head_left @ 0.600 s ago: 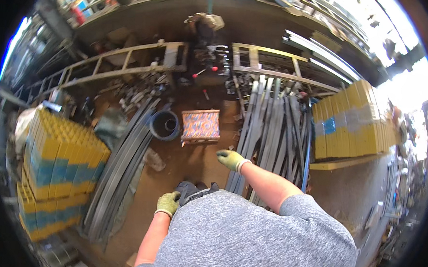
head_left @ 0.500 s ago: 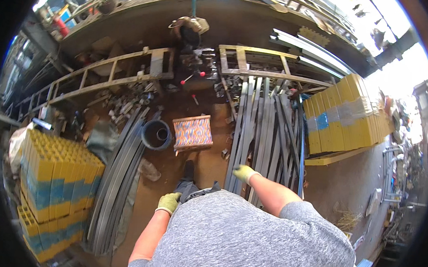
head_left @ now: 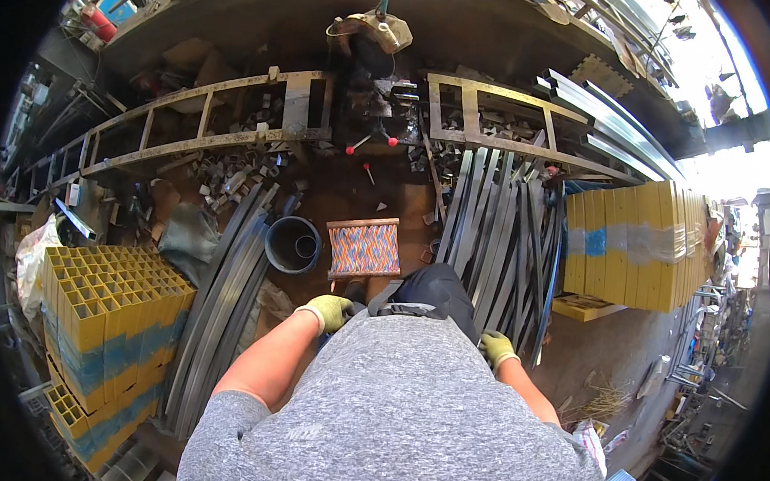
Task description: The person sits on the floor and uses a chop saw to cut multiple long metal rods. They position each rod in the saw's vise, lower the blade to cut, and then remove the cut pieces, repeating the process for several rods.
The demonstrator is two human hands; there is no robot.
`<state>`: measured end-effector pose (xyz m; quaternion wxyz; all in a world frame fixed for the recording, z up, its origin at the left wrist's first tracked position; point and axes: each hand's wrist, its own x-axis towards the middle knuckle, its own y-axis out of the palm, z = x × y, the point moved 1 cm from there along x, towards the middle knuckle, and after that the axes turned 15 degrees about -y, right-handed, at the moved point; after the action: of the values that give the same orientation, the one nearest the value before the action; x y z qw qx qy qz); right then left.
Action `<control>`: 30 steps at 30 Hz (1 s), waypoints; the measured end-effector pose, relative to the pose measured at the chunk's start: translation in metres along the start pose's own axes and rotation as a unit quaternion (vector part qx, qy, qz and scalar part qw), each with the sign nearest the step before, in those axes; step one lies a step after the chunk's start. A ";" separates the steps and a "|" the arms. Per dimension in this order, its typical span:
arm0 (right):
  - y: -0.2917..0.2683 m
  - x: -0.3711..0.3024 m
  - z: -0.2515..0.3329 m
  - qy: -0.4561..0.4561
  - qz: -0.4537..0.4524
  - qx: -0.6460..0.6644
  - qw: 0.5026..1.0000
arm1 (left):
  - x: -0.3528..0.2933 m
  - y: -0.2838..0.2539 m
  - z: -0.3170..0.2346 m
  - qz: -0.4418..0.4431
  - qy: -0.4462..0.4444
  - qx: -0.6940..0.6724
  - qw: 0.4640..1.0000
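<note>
Hanging half-curled, seemingly: left hand [head_left: 329,312]

Gloved hands [head_left: 329,312] low, well apart

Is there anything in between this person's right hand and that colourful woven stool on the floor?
Yes: in this overhead view, the person's own dark-trousered leg lies between the right hand, near the long metal bars, and the colourful woven stool ahead.

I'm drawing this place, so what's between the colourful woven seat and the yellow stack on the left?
The head view shows a dark round bucket, then long grey metal bars.
</note>
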<state>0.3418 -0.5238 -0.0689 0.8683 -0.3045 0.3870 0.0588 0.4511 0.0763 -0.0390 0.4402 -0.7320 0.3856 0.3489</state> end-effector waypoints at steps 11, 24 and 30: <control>-0.109 0.293 0.218 0.019 0.217 -0.145 0.965 | 0.062 -0.098 -0.049 -0.026 -0.151 -0.231 0.961; -0.187 0.498 0.385 -0.005 0.346 -0.026 0.938 | -0.003 -0.349 -0.215 -0.216 -0.187 -0.138 0.948; -0.161 0.475 0.412 -0.062 0.451 -0.124 0.882 | 0.037 -0.392 -0.224 -0.187 -0.162 -0.148 0.958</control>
<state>0.9882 -0.4805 -0.1155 0.7255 -0.1977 0.4173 0.5103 0.8482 -0.0139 0.1594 0.4408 -0.7820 0.1093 0.4269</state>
